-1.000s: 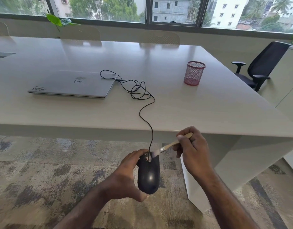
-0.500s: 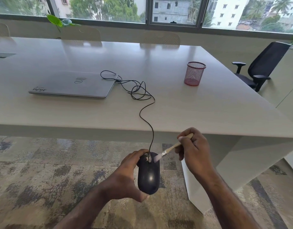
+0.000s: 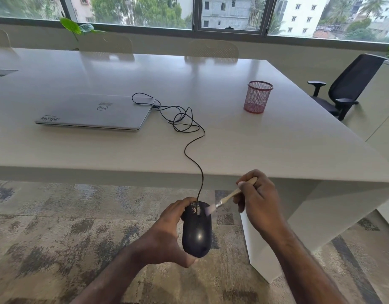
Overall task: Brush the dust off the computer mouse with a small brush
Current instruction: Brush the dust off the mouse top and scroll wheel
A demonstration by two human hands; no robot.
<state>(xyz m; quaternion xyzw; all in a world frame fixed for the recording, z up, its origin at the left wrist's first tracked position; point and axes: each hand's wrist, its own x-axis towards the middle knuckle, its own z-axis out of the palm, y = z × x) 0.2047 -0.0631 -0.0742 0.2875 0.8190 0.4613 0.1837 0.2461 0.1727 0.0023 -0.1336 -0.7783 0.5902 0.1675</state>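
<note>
The right hand (image 3: 258,201) is closed in a pencil-like pinch on the pale wooden handle of the small brush (image 3: 227,197), the handle end projecting up past the knuckles and the shaft slanting down and to the person's left. The bristles, blurred in this view, meet the front right shoulder of the computer mouse (image 3: 196,230), just beside the scroll wheel, where light specks of dust show on the black shell. The left hand (image 3: 167,233) is wrapped around the mouse from its left side, fingers curled over the front edge and thumb under the rear end, and holds it in the air over the patterned carpet (image 3: 57,227), in front of the table (image 3: 266,139) rather than on it. The long axis of the mouse runs away from the person, cable end farthest. The brush thus lies up and to the right of the dusty zone, so the next stroke probably has to travel across the axis toward the left hand or back along the shell. The cable (image 3: 194,148) rises from the mouse nose over the table edge, loops loosely, and reaches the closed laptop (image 3: 94,113). A red mesh pen cup (image 3: 257,97) stands well apart to the right.
</note>
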